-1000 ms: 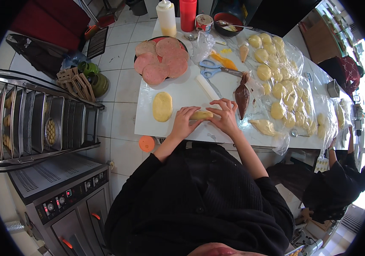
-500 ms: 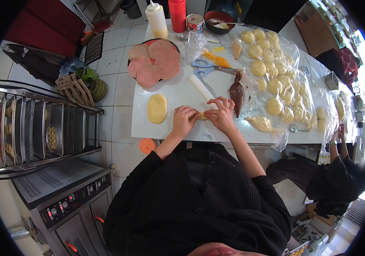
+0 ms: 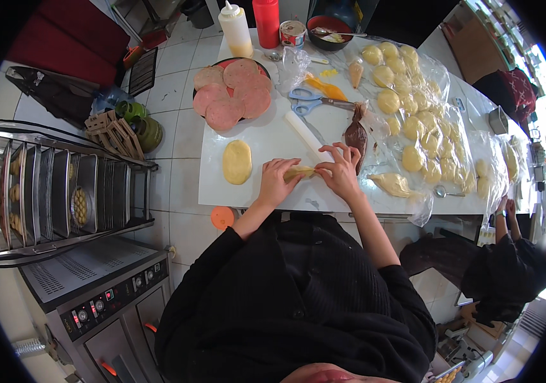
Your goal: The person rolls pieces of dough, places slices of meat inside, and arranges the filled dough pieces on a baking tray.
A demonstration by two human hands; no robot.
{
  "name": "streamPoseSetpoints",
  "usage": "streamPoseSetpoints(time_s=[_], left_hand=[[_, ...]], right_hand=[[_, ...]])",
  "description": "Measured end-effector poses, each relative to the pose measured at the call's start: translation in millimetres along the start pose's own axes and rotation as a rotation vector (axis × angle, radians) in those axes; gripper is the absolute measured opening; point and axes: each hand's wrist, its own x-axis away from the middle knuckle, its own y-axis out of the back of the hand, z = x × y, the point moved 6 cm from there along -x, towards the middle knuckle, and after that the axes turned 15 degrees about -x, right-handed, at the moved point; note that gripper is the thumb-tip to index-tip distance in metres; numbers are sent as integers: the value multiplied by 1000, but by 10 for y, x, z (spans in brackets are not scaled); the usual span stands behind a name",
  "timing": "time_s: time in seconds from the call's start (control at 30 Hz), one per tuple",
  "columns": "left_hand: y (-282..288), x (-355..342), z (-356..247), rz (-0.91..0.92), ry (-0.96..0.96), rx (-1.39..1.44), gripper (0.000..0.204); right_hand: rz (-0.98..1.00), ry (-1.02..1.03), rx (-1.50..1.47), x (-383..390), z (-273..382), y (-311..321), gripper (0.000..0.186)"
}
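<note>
A piece of pale yellow dough (image 3: 300, 171) is stretched between my hands over the near edge of the white table. My left hand (image 3: 277, 181) pinches its left end. At the other end, the fingers of my right hand (image 3: 342, 171) are closed on the dough, partly hiding it. Left of my hands, a flattened oval of dough (image 3: 237, 163) lies on the tabletop. Just beyond my right hand is a white rolling pin (image 3: 303, 131). A piping bag of brown filling (image 3: 355, 136) lies beside that hand, and a bag of pale cream filling (image 3: 390, 184) sits farther right.
Round pink meat slices (image 3: 225, 113) cover a dark plate at the back left. Blue-handled scissors (image 3: 305, 101) lie mid-table. Many dough balls (image 3: 413, 157) rest under plastic at right. Squeeze bottles (image 3: 235, 30) line the far edge. A co-worker (image 3: 499, 268) stands at right.
My hands have spread slightly apart, the right one shifting to the right. More of the dough shows between them, drawn out longer.
</note>
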Motion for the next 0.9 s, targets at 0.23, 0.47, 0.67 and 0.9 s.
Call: streamPoseSetpoints(time_s=[0.23, 0.47, 0.67, 0.9], left_hand=[[-53, 85, 172, 69, -2, -93, 17], [67, 109, 155, -34, 5, -111, 11], [-6, 122, 167, -21, -22, -136, 10], [-16, 140, 121, -60, -19, -113, 9]], right_hand=[[-2, -9, -4, 27, -11, -70, 11], [-87, -15, -70, -4, 93, 66, 10], [-31, 9, -65, -67, 113, -72, 10], [-44, 47, -146, -124, 260, -152, 6]])
